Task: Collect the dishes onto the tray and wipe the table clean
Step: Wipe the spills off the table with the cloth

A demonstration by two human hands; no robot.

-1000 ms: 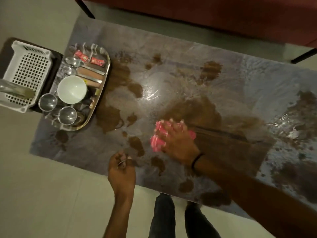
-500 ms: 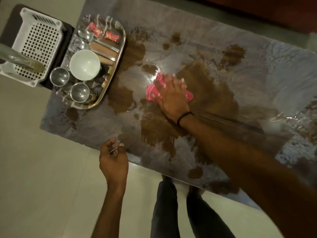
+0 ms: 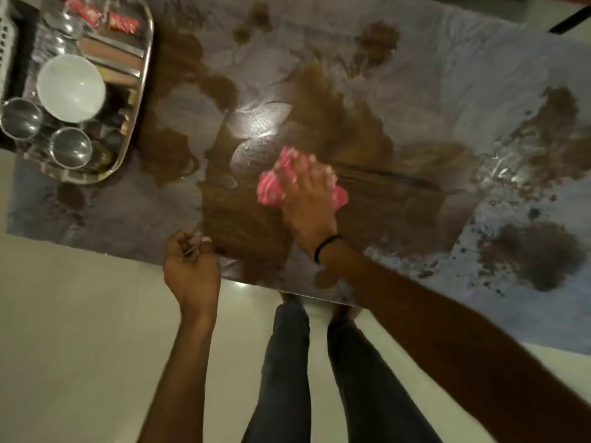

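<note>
My right hand (image 3: 307, 199) presses flat on a crumpled pink cloth (image 3: 271, 187) in the middle of the wet, brown-streaked table (image 3: 463, 100). My left hand (image 3: 191, 260) is curled into a loose fist at the table's near edge, with something thin and shiny pinched in its fingers; I cannot tell what it is. At the far left stands a steel tray (image 3: 140, 91) holding a white bowl (image 3: 71, 87), two steel cups (image 3: 71, 148) and red sachets (image 3: 123, 24).
A white perforated basket (image 3: 3, 43) sits at the left frame edge beyond the tray. Brown patches and specks cover the table's right part (image 3: 540, 260). My legs (image 3: 287, 362) stand on the pale floor just below the near edge.
My right hand first swept the pink cloth away from me and to the left, then drew it back toward the near edge. The left hand stayed by the near edge.
</note>
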